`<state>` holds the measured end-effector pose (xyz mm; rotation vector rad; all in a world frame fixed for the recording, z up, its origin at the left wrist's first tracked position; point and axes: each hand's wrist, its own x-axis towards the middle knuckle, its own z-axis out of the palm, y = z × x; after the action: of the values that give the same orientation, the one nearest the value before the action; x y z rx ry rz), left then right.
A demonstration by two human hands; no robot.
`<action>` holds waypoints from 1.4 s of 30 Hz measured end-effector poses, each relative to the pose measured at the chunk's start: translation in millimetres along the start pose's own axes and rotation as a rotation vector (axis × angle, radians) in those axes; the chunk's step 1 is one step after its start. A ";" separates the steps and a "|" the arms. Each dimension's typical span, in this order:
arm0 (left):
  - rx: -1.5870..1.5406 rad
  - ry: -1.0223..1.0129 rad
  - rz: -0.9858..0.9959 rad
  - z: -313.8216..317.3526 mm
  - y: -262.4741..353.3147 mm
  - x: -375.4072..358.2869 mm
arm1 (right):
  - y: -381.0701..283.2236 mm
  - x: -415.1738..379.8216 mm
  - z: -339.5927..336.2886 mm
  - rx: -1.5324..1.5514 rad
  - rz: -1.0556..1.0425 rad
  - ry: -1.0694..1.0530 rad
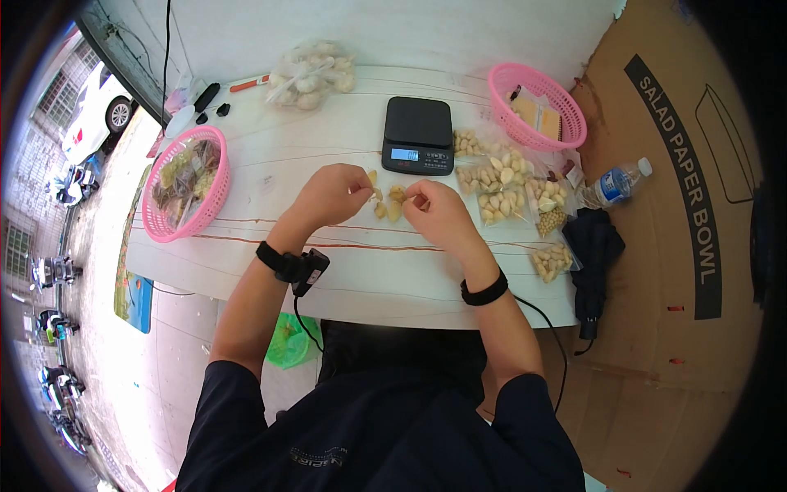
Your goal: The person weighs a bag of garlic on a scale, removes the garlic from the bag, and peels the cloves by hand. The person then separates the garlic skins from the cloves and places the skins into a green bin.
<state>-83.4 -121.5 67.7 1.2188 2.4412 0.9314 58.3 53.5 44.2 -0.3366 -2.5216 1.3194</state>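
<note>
Several small yellowish-brown pieces (394, 203) lie on the white table between my two hands. My left hand (334, 194) is curled at their left side, fingertips pinched together; what it holds, if anything, is too small to name. On their right, my right hand (436, 211) has its thumb and fingers closed near the pieces, and its contents cannot be made out. Just behind the hands stands a black digital scale (418, 131) with a lit display and a bare top. Bags of peeled garlic cloves (502, 205) lie to the right of my right hand.
A pink basket (217, 193) with bagged produce stands left, another pink basket (498, 102) back right. A bag of whole bulbs (310, 78) lies at the back. A water bottle (615, 184), a folded black umbrella (592, 254) and a large cardboard box (656, 238) are at right.
</note>
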 end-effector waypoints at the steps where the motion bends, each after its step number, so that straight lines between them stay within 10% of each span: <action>1: -0.001 0.000 -0.001 -4.6 2.9 -3.0 | -0.7 -0.1 -0.4 -0.001 0.000 -0.001; 9: -0.084 -0.083 -0.049 -70.5 -7.5 -99.4 | 8.6 -0.2 -9.5 0.010 -0.046 0.043; 15: -0.352 -0.282 -0.593 -99.4 -65.5 -226.6 | 0.8 3.4 -11.9 -0.015 0.011 -0.012; 23: 0.141 -0.490 -0.940 52.7 -286.7 -336.9 | -11.0 6.0 -3.9 0.012 0.008 -0.065; 27: 0.548 -0.373 -0.619 77.6 -270.2 -347.7 | -7.8 4.0 -8.5 0.011 0.078 -0.070; 29: 0.236 -0.347 -0.847 48.2 -219.1 -317.5 | 0.1 5.3 -12.7 0.026 0.075 -0.028; 36: -0.386 -0.384 -0.642 -63.2 -60.9 -244.1 | 5.6 5.1 -26.5 -0.026 0.130 0.042; 42: -0.586 0.314 -0.123 -68.7 16.9 -146.4 | 12.9 -1.7 -30.8 -0.170 0.173 -0.032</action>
<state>-16.1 -258.7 123.4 0.7500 2.1622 1.7420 71.5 83.7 50.2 -0.5858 -2.6902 1.1790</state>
